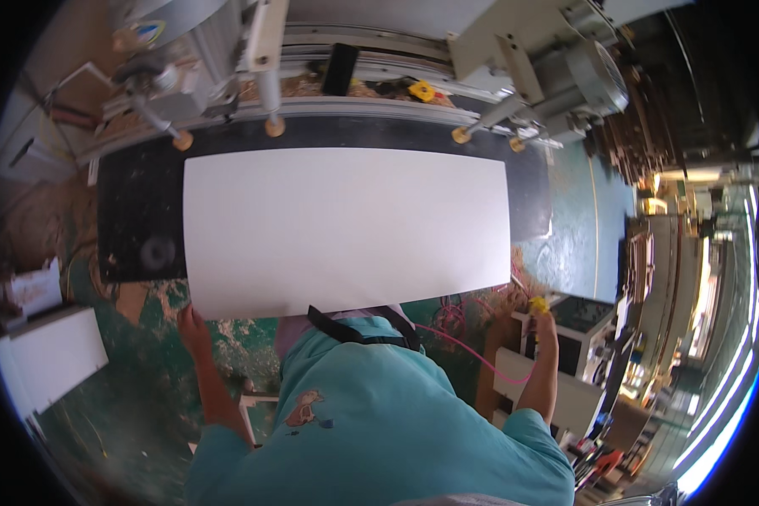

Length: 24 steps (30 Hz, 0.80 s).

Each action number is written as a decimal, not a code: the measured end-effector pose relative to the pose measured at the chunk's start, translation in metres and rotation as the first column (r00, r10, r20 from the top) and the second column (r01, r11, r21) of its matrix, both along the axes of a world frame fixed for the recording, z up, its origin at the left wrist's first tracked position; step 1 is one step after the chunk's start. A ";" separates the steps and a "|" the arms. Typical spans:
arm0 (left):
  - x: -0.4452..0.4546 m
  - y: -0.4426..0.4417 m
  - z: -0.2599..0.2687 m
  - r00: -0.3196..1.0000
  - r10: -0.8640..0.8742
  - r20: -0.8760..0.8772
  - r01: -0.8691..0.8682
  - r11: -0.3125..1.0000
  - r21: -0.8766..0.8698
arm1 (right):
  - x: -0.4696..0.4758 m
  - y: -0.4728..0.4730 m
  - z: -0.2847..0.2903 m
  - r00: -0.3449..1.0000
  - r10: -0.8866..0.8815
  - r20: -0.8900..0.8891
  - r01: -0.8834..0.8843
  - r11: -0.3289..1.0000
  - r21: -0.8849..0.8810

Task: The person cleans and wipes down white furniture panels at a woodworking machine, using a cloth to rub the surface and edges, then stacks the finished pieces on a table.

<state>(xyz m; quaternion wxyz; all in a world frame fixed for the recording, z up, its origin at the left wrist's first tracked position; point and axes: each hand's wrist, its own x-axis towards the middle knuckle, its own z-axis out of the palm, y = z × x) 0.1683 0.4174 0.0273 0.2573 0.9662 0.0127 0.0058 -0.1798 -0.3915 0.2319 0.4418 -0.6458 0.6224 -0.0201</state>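
A large white rectangular panel (348,231) lies across the black machine bed (139,221), its near edge overhanging towards my body. At its near left corner is my left hand (195,326), fingers curled at the edge; the fingertips are partly hidden. Out to the right, away from the panel, my right hand (542,316) is closed around a small yellow tool (539,305), which looks like an air blow gun. A pink hose (474,354) runs up to this hand. Beyond the panel, several rods with round tan pads (274,126) reach down over the bed.
Machine rails and motors (598,79) stand behind the bed. A black phone-like object (340,69) and a yellow knob (422,90) sit among wood shavings. White boards (69,354) are at lower left, a white cabinet-like unit (550,379) at lower right. Sawdust litters the green floor (240,354).
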 end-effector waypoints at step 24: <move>-0.020 -0.719 0.097 0.273 -0.961 0.042 0.956 0.276 0.098 | 0.014 0.052 -0.133 0.943 0.025 0.331 0.025 0.989 -0.145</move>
